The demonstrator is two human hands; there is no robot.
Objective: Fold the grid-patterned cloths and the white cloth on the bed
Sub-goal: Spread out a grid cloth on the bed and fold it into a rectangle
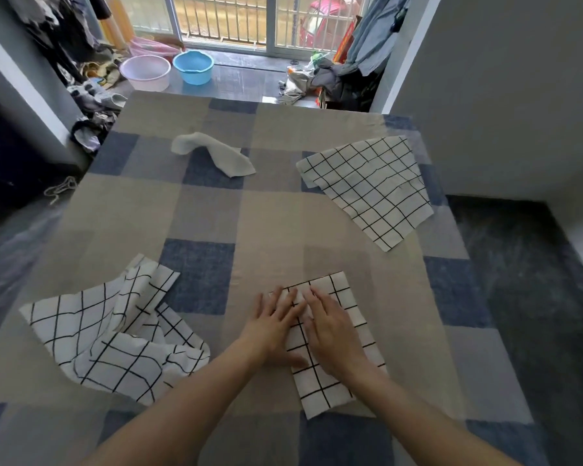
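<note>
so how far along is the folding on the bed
Nothing looks finished. In hand: the left hand and right hand press flat on the near grid cloth, already folded narrow. Left: the crumpled grid cloth, the spread grid cloth and the white cloth.

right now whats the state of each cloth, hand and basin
folded grid cloth: folded flat, under both hands
left hand: open, pressing it
right hand: open, pressing it
crumpled grid cloth: rumpled, unfolded
spread grid cloth: lying flat, unfolded
white cloth: bunched, unfolded
pink basin: upright
blue basin: upright
</note>
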